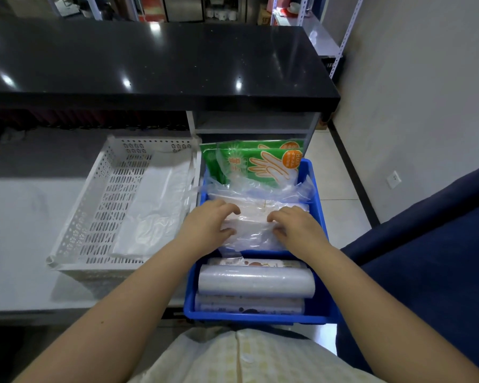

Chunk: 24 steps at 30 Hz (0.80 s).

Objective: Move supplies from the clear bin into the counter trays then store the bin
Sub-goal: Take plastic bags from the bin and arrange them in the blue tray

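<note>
A blue tray sits at the counter's right end, with a second blue tray in front of it. My left hand and my right hand both rest on a clear plastic bag pack lying in the rear blue tray, fingers curled onto it. Green glove packets stand upright at the back of that tray. The front blue tray holds clear film rolls. A white perforated basket to the left holds flat white plastic bags. No clear bin is in view.
A black glossy countertop overhangs the white work surface. An open shelf niche lies behind the glove packets. A dark blue panel stands to the right, beside tiled floor and a wall.
</note>
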Motion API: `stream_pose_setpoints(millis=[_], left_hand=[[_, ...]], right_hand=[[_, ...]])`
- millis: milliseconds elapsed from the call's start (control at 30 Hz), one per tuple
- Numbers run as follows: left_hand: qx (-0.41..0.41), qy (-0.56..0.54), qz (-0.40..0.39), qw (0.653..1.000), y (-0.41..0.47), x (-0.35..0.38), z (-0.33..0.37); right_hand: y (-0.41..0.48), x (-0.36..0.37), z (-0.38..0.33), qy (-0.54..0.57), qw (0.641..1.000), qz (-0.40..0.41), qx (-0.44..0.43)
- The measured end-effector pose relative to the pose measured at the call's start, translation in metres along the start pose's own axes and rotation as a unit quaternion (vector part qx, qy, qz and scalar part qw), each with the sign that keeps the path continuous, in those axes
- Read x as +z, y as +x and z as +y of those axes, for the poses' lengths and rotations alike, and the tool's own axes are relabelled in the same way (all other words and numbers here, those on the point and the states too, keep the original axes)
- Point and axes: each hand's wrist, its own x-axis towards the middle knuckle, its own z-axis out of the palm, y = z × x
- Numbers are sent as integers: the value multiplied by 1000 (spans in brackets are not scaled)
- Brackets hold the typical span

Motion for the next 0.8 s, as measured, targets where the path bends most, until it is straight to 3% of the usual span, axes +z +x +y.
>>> stream_pose_setpoints(millis=[167, 267, 367, 467, 567, 800], left_hand=[[32, 81, -20, 996, 2, -4, 5], [56, 18, -11, 998, -2, -15, 1], [61, -30, -63, 996, -14, -25, -4], [80, 58, -100, 990, -19, -17, -1], [85, 95, -67, 990, -18, -8, 1], [42, -1, 41, 998, -19, 2, 9]], right_hand=[[3, -3, -5, -22, 1000, -13, 0], [-3, -13, -7, 20, 1000, 14, 6], [-8, -21, -13, 69, 997, 37, -4], [-10, -21, -18, 75, 997, 24, -22], [-13, -21, -18, 72, 997, 19, -13], [-21, -22, -12, 69, 997, 39, -11]])
